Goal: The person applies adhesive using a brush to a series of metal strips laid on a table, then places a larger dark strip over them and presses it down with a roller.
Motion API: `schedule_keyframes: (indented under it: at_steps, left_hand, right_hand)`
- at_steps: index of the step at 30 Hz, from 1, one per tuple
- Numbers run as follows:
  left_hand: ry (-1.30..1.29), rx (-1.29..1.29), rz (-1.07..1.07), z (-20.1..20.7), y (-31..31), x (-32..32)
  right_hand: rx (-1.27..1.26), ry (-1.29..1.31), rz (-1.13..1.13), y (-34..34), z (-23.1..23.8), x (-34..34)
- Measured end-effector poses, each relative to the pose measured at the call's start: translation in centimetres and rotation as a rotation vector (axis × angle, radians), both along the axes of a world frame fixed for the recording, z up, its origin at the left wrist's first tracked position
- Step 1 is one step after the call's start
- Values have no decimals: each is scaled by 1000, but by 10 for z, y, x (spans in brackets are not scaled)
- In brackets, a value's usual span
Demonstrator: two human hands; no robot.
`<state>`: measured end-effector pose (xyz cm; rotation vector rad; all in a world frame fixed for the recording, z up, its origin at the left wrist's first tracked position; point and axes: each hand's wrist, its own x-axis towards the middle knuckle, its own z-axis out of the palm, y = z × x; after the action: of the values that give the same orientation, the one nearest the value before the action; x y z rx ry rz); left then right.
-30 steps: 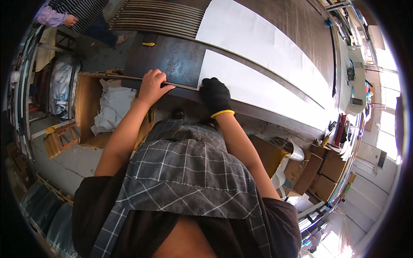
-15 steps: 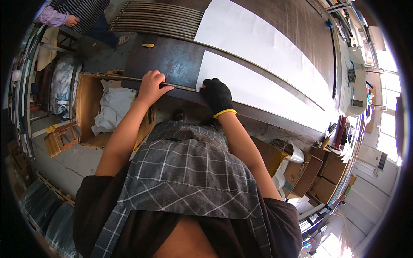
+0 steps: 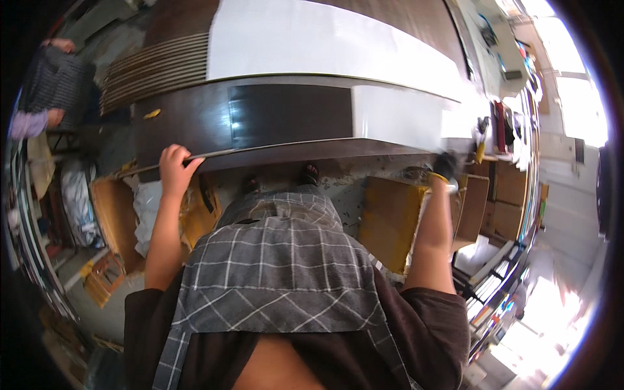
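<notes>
My bare left hand [image 3: 174, 166] is closed around a thin dark rod [image 3: 220, 153] lying along the front edge of the dark tabletop [image 3: 182, 117]. Past my fingers the rod runs on to the left. My right hand [image 3: 444, 167], in a black glove with a yellow cuff, is at the right end of the table's front edge. Motion smears its fingers, so any grip is hidden. A narrow white sheet [image 3: 396, 117] lies on the front strip of the table, close to that hand. Farther back, a larger white sheet [image 3: 286, 42] lies beside a row of several thin rods [image 3: 156, 70].
A small yellow object [image 3: 152, 114] lies on the table's left part. Below the edge stand an open cardboard box [image 3: 107, 211] with white crumpled material and another box [image 3: 387, 218]. Another person [image 3: 55, 84] is at the far left. Crowded shelving [image 3: 494, 266] stands at the right.
My right hand has moved far to the right, away from my left. The narrow white sheet has shifted right along the table, exposing dark surface. My left hand still grips the rod. The view has shifted right.
</notes>
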<state>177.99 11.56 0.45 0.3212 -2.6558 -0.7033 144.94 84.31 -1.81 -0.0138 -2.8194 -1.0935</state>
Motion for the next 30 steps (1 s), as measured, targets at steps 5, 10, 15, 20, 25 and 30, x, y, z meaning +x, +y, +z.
schedule_keyframes:
  at_steps: [5, 10, 15, 20, 25, 30]
  left_hand:
    - [-101, -152, 77, 14, 32, -3]
    - [-51, -79, -314, 32, 234, -166]
    - [-104, 465, -596, 43, 419, -303]
    - [-233, 209, -666, 65, 488, -323]
    - [-381, -1, -668, 43, 522, -309]
    - [-338, -42, -600, 45, 518, -316]
  right_hand:
    - [-186, 205, -452, 68, 168, 41]
    - [-1130, -266, 163, -63, 23, 25]
    - [-1404, -368, 258, -152, 47, -11]
    - [-1129, 150, -189, 177, -2, -126]
    - [-445, 393, -865, 506, 100, 5]
    - [-525, 165, -1237, 497, 30, 135]
